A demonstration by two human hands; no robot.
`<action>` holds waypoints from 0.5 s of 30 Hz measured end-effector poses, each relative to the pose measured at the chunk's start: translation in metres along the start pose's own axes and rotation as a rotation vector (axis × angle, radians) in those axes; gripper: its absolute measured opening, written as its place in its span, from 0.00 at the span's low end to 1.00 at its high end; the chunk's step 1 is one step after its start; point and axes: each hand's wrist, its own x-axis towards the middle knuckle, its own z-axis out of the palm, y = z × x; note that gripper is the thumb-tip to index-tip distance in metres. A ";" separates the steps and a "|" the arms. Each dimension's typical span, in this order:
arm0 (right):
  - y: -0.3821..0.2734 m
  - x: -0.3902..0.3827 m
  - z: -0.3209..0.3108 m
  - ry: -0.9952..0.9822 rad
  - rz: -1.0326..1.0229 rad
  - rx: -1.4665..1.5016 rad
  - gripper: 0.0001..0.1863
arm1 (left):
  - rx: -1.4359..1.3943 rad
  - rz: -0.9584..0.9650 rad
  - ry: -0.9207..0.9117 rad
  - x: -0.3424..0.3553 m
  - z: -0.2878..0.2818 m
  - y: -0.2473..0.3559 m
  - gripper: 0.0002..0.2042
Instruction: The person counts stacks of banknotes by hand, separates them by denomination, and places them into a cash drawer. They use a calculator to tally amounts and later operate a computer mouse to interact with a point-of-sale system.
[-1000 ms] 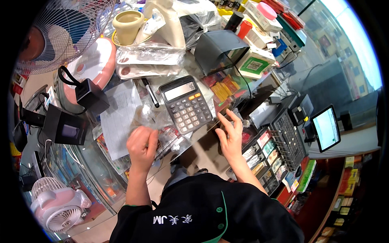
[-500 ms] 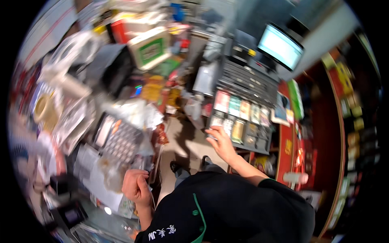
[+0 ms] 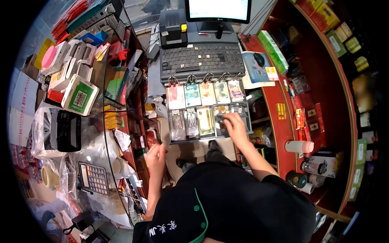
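Observation:
An open cash drawer [image 3: 184,141] stands in front of me, its back row holding banknotes [image 3: 193,95] in several colours under metal clips. Coins [image 3: 221,110] and more paper lie in its front compartments. My right hand [image 3: 236,128] is over the drawer's front right compartments, fingers apart and reaching down, with nothing visible in them. My left hand [image 3: 155,157] is held low beside the left counter, its fingers curled closed. Whatever it might hold is hidden.
Beyond the drawer stand a keyboard [image 3: 200,60], a monitor [image 3: 219,8] and a small black printer [image 3: 173,30]. A calculator [image 3: 94,178] and a green code sign [image 3: 80,97] sit on the left glass counter. At right, a pink-lidded cup [image 3: 299,146] lies on a red shelf.
My view has turned right, so the drawer now faces me squarely. My right hand has moved from the drawer's near left edge to its front right compartments. My left hand stays curled.

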 end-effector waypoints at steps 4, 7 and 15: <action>0.038 0.050 -0.014 -0.037 0.078 -0.022 0.08 | -0.222 -0.251 -0.093 0.021 0.054 -0.002 0.17; 0.061 0.100 -0.008 -0.184 0.001 -0.021 0.09 | -0.351 -0.322 -0.093 0.035 0.090 0.007 0.17; 0.081 0.167 0.011 -0.738 -0.116 -0.334 0.23 | -0.331 -0.401 -0.074 0.025 0.150 0.005 0.17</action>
